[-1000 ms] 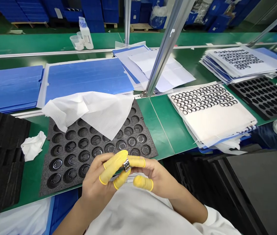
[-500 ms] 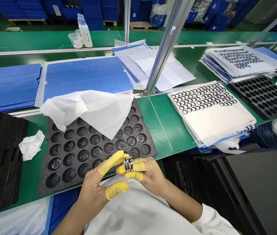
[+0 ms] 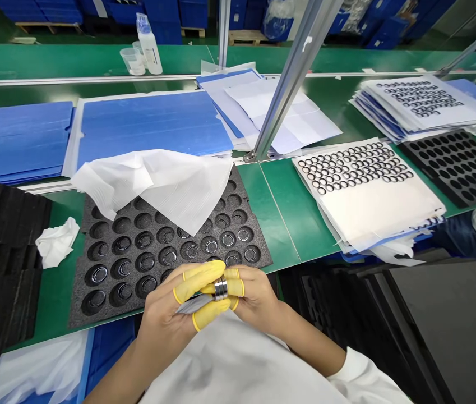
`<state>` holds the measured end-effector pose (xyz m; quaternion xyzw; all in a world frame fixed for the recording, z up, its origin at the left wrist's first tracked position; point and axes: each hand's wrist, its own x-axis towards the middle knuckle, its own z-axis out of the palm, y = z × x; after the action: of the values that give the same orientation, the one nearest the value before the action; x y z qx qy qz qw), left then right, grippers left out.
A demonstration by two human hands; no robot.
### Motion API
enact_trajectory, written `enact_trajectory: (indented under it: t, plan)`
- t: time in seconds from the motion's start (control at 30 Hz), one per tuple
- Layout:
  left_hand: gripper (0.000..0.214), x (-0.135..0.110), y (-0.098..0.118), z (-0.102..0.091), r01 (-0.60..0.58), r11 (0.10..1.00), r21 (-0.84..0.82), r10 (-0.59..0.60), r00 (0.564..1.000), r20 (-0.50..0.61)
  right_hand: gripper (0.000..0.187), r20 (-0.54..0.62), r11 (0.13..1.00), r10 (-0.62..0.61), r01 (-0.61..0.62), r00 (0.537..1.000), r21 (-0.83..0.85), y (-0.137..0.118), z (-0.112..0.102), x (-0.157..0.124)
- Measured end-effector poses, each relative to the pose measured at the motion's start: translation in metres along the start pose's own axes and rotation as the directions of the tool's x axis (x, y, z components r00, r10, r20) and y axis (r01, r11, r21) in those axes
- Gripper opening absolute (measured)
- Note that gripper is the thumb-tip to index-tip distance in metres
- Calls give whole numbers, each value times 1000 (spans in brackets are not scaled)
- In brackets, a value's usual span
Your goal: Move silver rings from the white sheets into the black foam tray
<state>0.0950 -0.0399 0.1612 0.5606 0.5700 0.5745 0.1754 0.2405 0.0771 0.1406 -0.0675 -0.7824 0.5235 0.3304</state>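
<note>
A short stack of shiny metal rings point(image 3: 221, 289) is held above the front edge of the foam tray, close to my body. My left hand point(image 3: 174, 308) wears yellow finger cots, with its index finger above the stack and its thumb below, closed at the rings. From the other side, my right hand point(image 3: 254, 294), also in yellow cots, grips the same rings between its fingers. Behind the hands lies the dark grey foam tray point(image 3: 78, 280), with ring-shaped parts in many of its round pockets. White tissue sheets point(image 3: 170, 179) cover its far part.
Stacked black foam trays point(image 3: 6, 269) and a crumpled tissue point(image 3: 56, 242) are at left. White paper with rows of rings point(image 3: 376, 213) lies at right, near another black tray point(image 3: 458, 168). A metal post point(image 3: 292, 78) rises behind. Blue sheets point(image 3: 149, 123) lie behind the tray.
My left thumb and index finger have come together onto the rings. The rings, spread apart and tilted before, now sit pressed together in an even stack.
</note>
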Motion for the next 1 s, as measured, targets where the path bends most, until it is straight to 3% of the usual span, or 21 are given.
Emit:
enact_trajectory:
  t: [0.13,0.23,0.33,0.43,0.67,0.87,0.93,1.0]
  plan:
    - [61,4,2,3,-53,990,128,65,994,-92,32,46,936,278,-282,959,213,-8,-3,1]
    - [64,4,3,3,-55,985,162,71,993,-93,37,185,727,477,-504,859,466,-16,-9,1]
    - [64,3,3,2,-51,989,137,59,996,-59,38,346,488,550,-629,760,606,-24,-13,2]
    - [59,4,3,0,-56,989,139,62,997,-39,37,378,397,566,-644,733,654,-29,-15,3]
    - [45,9,4,0,-136,972,191,145,989,-33,48,420,332,586,-678,693,656,-29,-13,7]
    - [57,5,3,1,-198,954,227,206,979,-10,34,378,326,655,-696,654,640,-27,-9,9]
    - [61,2,2,2,-211,950,232,218,976,-5,30,326,356,657,-661,680,660,-27,-7,7]
    - [65,1,2,4,-229,945,233,239,971,-14,24,238,456,631,-602,738,655,-26,-4,5]
